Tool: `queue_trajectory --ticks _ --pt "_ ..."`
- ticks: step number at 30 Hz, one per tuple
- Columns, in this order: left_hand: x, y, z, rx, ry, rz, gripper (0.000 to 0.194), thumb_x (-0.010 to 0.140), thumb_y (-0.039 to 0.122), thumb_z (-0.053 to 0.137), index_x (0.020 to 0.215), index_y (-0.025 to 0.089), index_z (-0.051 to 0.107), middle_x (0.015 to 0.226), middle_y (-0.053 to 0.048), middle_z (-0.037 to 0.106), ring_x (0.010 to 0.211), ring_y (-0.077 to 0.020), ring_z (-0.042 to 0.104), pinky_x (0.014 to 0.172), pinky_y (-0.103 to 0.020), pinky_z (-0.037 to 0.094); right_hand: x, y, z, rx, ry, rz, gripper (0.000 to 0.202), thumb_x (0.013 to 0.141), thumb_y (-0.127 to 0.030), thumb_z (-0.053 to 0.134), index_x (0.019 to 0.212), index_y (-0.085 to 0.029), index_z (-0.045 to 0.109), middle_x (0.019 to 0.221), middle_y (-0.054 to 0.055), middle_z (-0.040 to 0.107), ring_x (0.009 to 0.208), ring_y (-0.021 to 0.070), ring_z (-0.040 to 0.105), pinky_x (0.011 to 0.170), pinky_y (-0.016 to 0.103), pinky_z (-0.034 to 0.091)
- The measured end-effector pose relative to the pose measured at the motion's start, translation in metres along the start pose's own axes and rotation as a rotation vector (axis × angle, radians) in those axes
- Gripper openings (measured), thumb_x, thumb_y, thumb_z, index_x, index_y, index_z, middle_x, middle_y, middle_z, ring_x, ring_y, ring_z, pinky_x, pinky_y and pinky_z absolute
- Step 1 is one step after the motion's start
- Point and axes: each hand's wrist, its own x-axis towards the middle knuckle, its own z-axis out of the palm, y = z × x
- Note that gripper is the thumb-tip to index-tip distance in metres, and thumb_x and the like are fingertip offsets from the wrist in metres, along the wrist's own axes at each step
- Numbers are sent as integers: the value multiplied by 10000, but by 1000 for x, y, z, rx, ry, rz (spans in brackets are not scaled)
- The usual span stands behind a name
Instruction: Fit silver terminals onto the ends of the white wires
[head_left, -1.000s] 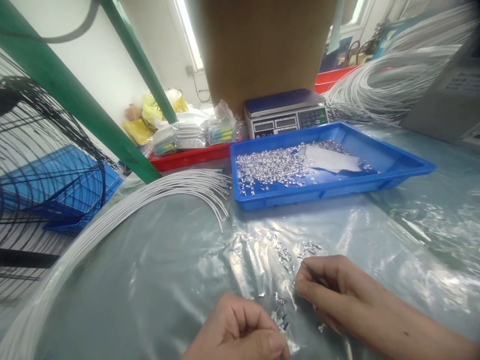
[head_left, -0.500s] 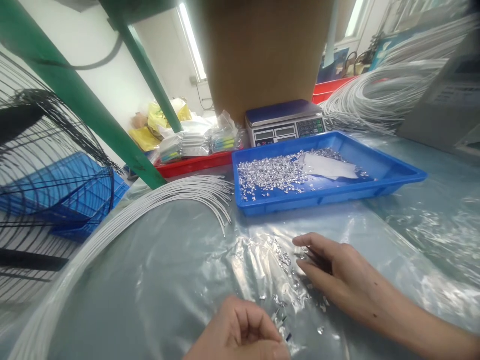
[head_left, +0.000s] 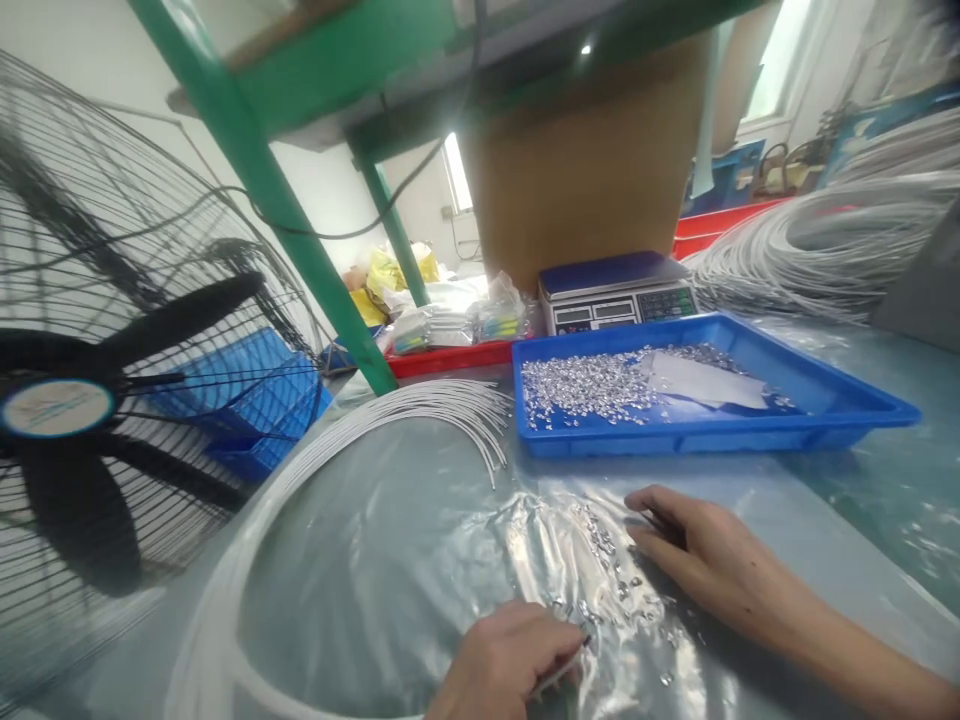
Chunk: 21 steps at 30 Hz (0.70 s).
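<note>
Down at the near edge of the table, the left hand has its fingers pinched around a thin white wire end. Right hand lies flat, fingers loosely spread, tips touching the scattered tiny silver metal bits on the clear plastic sheet. Further back sits a blue plastic tray of more bits, then a grey weighing scale.

A black wire-guarded fan is seen at the left of the frame. A weighing scale is set at upper centre, behind a blue tray. A red tray of packets is placed beside a green post.
</note>
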Motion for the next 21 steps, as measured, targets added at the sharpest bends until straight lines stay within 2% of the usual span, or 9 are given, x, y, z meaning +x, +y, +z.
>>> queue_trajectory --ticks 2,5,8,10,12,15,17,19,21 --pt "-10 -3 -3 189 71 56 531 657 458 776 1052 110 709 923 -141 621 878 -285 504 812 -411 377 1 2 0 -2 15 -17 212 892 -301 457 920 -154 606 671 66 643 614 252 549 602 356 371" --pt "-28 -6 -5 406 182 41 622 657 290 749 1228 90 604 1116 -208 587 1004 -369 491 886 -498 374 2 4 -1 1 22 -40 203 879 -300 483 920 -147 611 695 107 681 643 298 602 623 385 392" --pt "-46 -4 -5 555 263 1 568 706 152 623 1266 126 537 1138 -181 582 1023 -345 516 906 -487 400 3 7 1 20 33 -66 146 867 -285 512 893 -176 607 734 151 711 679 347 644 641 416 411" --pt "-55 -2 -3 642 283 -10 467 737 101 535 1201 158 559 1085 -143 609 989 -301 544 883 -443 425 3 9 4 42 56 -89 135 886 -283 493 849 -216 605 746 168 725 687 356 659 649 424 414" --pt "-58 1 0 723 267 -14 341 726 96 531 1051 167 609 993 -115 635 907 -271 569 816 -409 451 4 14 7 62 86 -97 159 893 -271 480 809 -232 609 727 174 733 677 355 667 641 424 411" --pt "-56 1 2 827 225 -30 200 716 146 602 914 163 619 880 -70 639 822 -235 583 743 -380 471 8 21 11 93 124 -91 170 870 -237 503 770 -227 640 738 184 746 673 340 671 642 419 421" --pt "-54 2 2 868 209 -40 95 807 250 618 862 175 602 855 -28 618 781 -191 573 717 -354 476 11 25 12 104 132 -94 153 842 -235 535 754 -210 658 738 190 746 667 339 669 638 416 424" --pt "-57 7 3 888 201 -35 137 830 304 618 789 181 573 804 -3 585 714 -159 540 658 -315 459 13 29 12 95 142 -108 192 852 -257 525 747 -197 674 727 191 744 651 337 666 626 414 423" --pt "-65 15 5 880 193 -13 166 767 255 631 680 197 502 727 16 533 636 -142 483 573 -275 404 14 31 13 62 165 -140 246 873 -266 496 742 -181 685 738 193 746 659 329 672 617 403 421"
